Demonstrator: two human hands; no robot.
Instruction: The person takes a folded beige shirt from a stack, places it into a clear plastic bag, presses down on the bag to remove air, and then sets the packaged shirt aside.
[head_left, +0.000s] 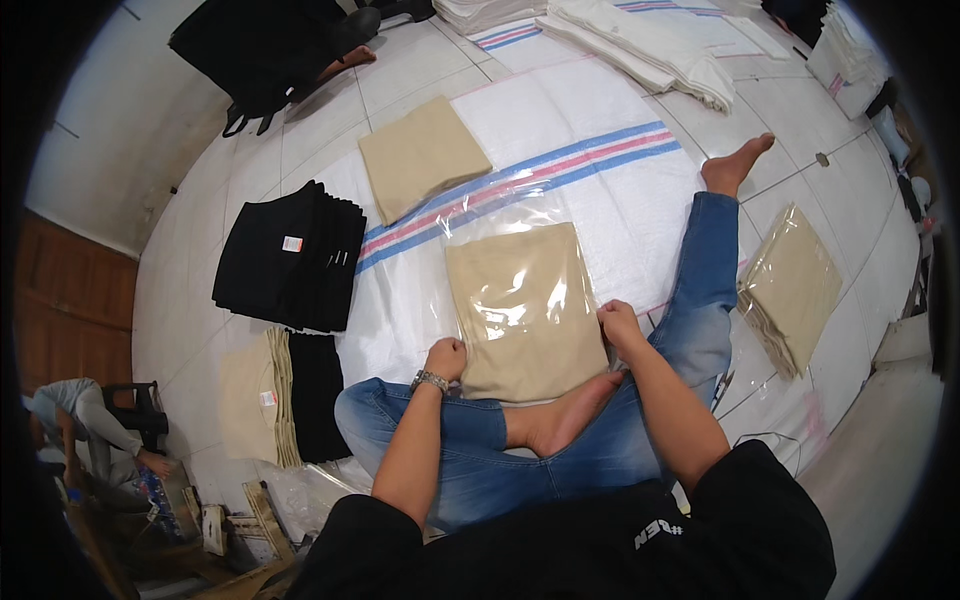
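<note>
A folded beige garment (pixel 525 345) lies in front of me, most of it inside a clear plastic bag (pixel 515 205) whose far end extends beyond the cloth. At the bag's left edge, my left hand (pixel 447 359) is closed with the fingers curled in. My right hand (pixel 619 324) pinches the opposite edge, level with the lower half of the garment. Both hands seem to grip the bag's sides; the exact hold is hidden by the fingers. Underneath is a white woven sheet (pixel 600 100) with blue and pink stripes.
Another folded beige garment (pixel 420 158) lies on the sheet. Stacks of black garments (pixel 280 255) and beige garments (pixel 250 400) stand at left. Bagged beige garments (pixel 790 290) rest beyond my outstretched leg. White fabric (pixel 650 55) lies at the far side. Another person (pixel 90 420) sits at lower left.
</note>
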